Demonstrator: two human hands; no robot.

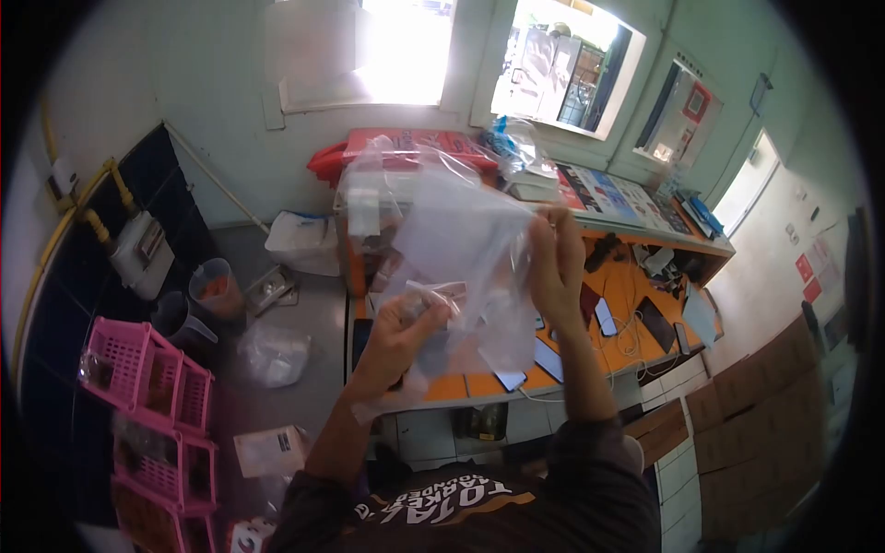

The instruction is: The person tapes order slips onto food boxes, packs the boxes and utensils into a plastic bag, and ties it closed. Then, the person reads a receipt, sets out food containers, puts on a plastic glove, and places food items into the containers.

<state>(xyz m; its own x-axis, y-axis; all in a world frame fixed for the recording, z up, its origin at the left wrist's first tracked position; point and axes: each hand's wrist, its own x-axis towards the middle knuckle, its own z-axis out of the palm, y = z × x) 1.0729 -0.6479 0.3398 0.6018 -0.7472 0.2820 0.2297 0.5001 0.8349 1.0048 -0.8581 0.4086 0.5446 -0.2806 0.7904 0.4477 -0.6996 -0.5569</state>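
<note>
A clear plastic bag [461, 230] hangs between my two hands, in front of the orange desk. My left hand [396, 336] is closed on its lower left part, thumb pressed against the crumpled film. Higher up on the right, my right hand [558, 267] pinches the bag's upper right edge. The film looks thin and creased, and parts of the desk show through it. Whether anything lies inside the bag, I cannot tell.
Several phones, one a white phone [606, 317], and cables lie on the orange desk [636, 348]. A red bag [424, 143] rests on the upper shelf. Pink baskets [120, 364] stand stacked at left, near a clear jug [214, 286]. Cardboard boxes [761, 424] are piled at right.
</note>
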